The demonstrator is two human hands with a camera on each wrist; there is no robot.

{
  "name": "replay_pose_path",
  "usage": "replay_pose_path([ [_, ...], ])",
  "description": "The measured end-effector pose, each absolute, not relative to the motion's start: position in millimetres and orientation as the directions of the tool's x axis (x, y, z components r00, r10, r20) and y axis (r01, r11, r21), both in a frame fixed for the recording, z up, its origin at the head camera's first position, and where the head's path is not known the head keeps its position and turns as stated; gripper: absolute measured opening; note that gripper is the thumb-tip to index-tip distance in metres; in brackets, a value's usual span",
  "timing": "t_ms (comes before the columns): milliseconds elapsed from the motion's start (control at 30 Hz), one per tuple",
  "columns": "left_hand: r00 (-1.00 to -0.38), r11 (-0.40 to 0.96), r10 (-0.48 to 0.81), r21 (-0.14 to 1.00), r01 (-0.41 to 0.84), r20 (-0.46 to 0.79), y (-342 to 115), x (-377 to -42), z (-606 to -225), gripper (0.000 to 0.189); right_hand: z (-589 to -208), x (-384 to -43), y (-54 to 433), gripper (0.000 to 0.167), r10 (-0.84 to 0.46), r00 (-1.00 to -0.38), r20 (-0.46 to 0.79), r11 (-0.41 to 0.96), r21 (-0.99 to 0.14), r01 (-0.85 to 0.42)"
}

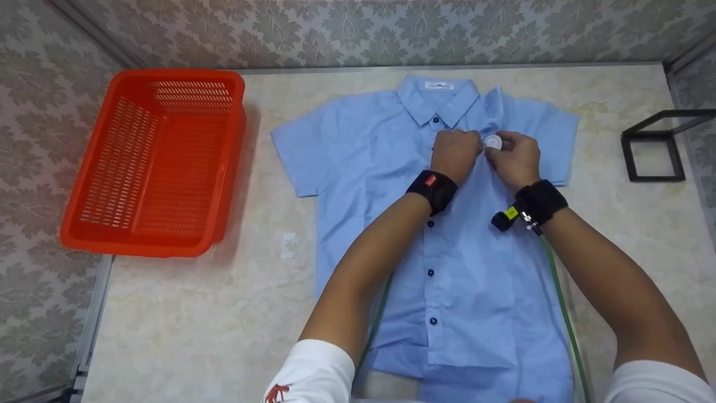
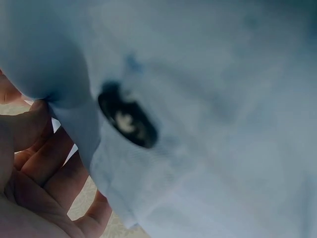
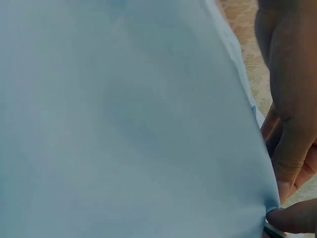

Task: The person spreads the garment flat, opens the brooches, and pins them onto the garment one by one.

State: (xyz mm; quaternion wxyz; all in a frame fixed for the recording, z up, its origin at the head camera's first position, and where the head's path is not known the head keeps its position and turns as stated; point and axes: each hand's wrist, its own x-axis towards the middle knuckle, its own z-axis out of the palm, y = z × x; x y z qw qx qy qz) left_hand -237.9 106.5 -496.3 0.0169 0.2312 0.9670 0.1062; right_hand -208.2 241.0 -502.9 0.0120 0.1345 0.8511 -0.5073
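A light blue short-sleeved shirt point(image 1: 369, 145) lies front up, collar at the far side, with dark buttons down its placket. My left hand point(image 1: 456, 154) pinches the cloth at the chest, just right of the placket. In the left wrist view, the thumb and fingers point(image 2: 49, 163) grip a raised fold, and a dark button point(image 2: 128, 119) shows large. My right hand point(image 1: 517, 159), close beside the left, holds a small white round disc point(image 1: 493, 142) between thumb and fingers against the chest. Shirt cloth point(image 3: 124, 124) fills most of the right wrist view, hiding the disc's face.
An orange-red plastic basket point(image 1: 226, 168) stands on the table's left side. A small white slip point(image 1: 288, 245) lies between it and the shirt. At the right edge is a black open frame point(image 1: 631, 162). Green cables point(image 1: 565, 308) run from the wrists over the shirt.
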Motion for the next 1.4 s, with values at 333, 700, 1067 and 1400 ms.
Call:
replay_pose_path([
  [333,-0.89,0.864,0.452,0.218,0.453,0.057,106,-235,-496,0.023,-505,-205,239,0.051,0.253,-0.922,-0.292,0.142,-0.932,0.334],
  [700,-0.87,0.857,0.473,0.159,0.491,0.137,106,-234,-500,0.022,-503,-204,238,0.063,0.187,-0.891,-0.414,-0.199,-0.904,0.378],
  [1067,-0.872,0.84,0.487,0.246,0.483,0.05,101,-235,-500,0.023,-505,-204,239,0.061,0.151,-0.883,-0.445,-0.365,-0.855,0.368],
  [1400,-0.853,0.784,0.521,0.393,0.48,0.002,85,-239,-495,0.015,-508,-207,240,0.049,0.184,-0.949,-0.257,0.034,-0.963,0.267],
])
